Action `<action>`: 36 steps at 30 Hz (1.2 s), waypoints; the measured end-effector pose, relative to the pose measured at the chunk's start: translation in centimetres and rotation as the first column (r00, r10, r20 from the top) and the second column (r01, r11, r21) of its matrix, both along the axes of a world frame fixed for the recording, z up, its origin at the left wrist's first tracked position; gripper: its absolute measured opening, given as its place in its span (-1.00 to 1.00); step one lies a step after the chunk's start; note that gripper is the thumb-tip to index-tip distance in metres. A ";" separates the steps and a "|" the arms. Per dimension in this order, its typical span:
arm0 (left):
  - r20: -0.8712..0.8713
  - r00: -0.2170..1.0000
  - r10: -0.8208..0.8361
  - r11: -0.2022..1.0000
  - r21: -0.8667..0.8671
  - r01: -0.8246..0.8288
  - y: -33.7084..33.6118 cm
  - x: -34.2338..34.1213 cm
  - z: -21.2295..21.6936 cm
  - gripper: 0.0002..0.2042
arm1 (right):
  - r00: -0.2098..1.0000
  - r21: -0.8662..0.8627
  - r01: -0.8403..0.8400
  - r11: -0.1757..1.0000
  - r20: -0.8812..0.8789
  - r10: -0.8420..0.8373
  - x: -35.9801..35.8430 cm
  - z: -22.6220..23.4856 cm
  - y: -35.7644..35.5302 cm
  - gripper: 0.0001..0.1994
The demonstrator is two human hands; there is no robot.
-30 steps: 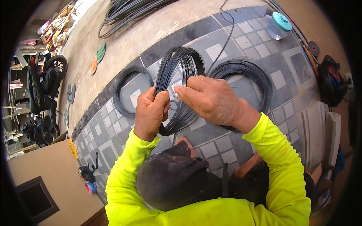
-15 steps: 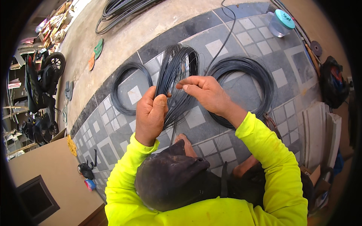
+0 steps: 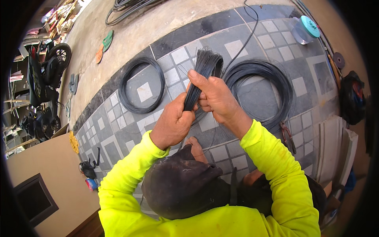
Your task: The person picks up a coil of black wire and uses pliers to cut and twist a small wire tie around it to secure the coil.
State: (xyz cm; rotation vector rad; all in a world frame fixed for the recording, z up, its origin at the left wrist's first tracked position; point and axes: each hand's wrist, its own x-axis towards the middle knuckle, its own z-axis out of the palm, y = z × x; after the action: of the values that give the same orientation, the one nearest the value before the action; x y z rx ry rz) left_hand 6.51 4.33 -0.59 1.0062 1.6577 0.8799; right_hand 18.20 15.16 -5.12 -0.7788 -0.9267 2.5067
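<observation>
Between my hands is a thick bundle of thin dark wire, looped at its far end. My left hand wraps round the lower part of the bundle. Just above it on the right, my right hand is closed on the same bundle, its thumb stretched along the front. A few stray wire ends stick out beside the thumb. The lower part of the bundle is mostly hidden by my hands. On the tiles beyond, a thinner wire coil lies to the left and a thicker wire coil to the right.
Pliers with reddish handles lie by the right coil. A clear tub with a turquoise lid stands far right. Heavier black cable lies at the far edge, flip-flops and a motorbike at left. My feet and knees are close below.
My right hand has gone from picking at a wire end to gripping the bundle. Both hands and the bundle have shifted right, and the bundle's loop looks narrower.
</observation>
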 end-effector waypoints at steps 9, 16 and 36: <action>0.376 0.925 0.058 0.985 -0.170 0.008 0.7 -2.2 1.3 -0.51 | 0.998 0.130 0.048 0.990 -0.057 -0.041 -1.9 1.6 0.1 -0.69; -0.432 0.888 -0.160 0.982 0.022 0.188 1.5 -3.3 -1.0 -0.56 | 0.991 0.037 -0.043 0.998 -0.126 0.047 -1.7 -2.8 1.3 -0.77; 0.342 0.932 0.121 0.983 0.088 -0.160 1.8 2.1 -8.8 -0.29 | 0.916 0.282 -0.374 0.884 0.265 0.303 2.3 -4.6 3.9 -0.70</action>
State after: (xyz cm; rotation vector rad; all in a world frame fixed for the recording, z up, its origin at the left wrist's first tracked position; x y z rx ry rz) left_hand 8.65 6.16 -9.35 0.7669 1.4119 1.1840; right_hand 20.47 19.05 -9.68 -0.8450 -1.6368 2.4784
